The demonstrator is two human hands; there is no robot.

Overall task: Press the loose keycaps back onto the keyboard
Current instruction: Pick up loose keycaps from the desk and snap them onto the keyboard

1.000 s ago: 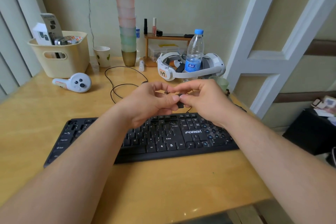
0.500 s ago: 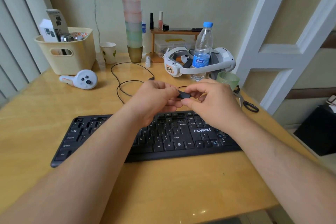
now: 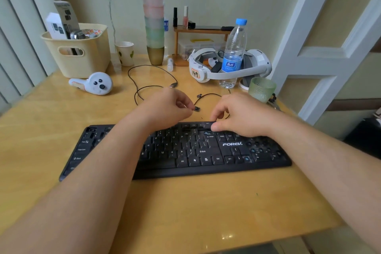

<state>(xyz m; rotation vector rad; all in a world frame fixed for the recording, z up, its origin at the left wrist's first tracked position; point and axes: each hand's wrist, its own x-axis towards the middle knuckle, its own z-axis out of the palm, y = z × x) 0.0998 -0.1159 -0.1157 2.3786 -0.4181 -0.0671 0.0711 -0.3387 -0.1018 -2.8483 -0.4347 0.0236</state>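
Over keyboard (image 3: 185, 148), hands parted; right hand (image 3: 237, 115) lowered.

We see our left hand (image 3: 169, 107) pinch a small keycap (image 3: 196, 108); our right hand (image 3: 237, 115) fingertips press on the keyboard (image 3: 185, 148).

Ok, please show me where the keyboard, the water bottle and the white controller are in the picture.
keyboard (image 3: 233, 144): head view, on the brand lettering right of the main keys.
water bottle (image 3: 234, 55): head view, on the clear body just above the blue label.
white controller (image 3: 99, 84): head view, on its round face with the buttons.
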